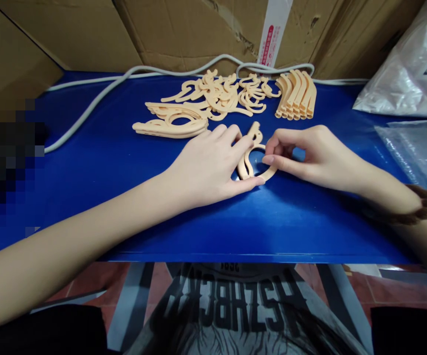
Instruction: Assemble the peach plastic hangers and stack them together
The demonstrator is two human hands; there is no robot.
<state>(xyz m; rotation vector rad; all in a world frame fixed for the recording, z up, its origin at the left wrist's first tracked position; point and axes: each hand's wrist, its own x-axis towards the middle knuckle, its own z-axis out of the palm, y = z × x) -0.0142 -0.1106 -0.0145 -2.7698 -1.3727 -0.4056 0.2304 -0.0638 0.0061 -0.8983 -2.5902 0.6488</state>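
Observation:
A cream plastic piece with a large round opening (270, 173) lies low over the blue table in front of me. My left hand (213, 165) grips it from the left, thumb along its near edge and fingers over its far side. At the right of the ring, my right hand (312, 153) is closed in a pinch, thumb tip over the opening. Its curled fingers hide part of the rim, and I cannot see whether a small part sits between them. A knobbed end of the piece sticks up beyond my left fingers.
Behind my hands lie stacked cream pieces with round holes (169, 129), a heap of curved cream parts (222, 96), and a bundle of bent tubes (296, 96). A white cable (98, 103) runs along the back by cardboard boxes (198, 34). Plastic bags (405, 74) stand right.

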